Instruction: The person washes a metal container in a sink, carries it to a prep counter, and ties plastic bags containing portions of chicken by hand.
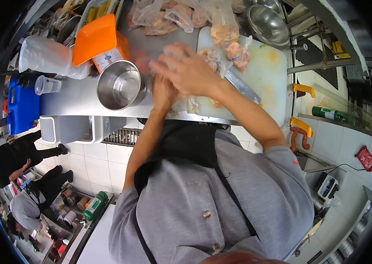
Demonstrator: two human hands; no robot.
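My left hand (164,93) is above the near edge of the steel counter, just right of a steel pot (120,86). Its fingers are largely hidden behind my right hand (190,72), which crosses over it. The right hand's fingers look stretched out and apart, smeared by motion. Whether a thing lies between the hands is hidden. Right of them, a knife (244,88) rests on a white cutting board (269,90). Small knotted clear bags of pinkish raw meat (239,56) lie on the board, and pale scraps (186,105) are by its near left edge.
More bagged meat (159,25) lies at the back. Behind the pot stands an orange scale (98,39), with a stack of plastic bags (47,57) to its left. Steel bowls (267,24) are at the back right. Two people (27,202) are at the far left.
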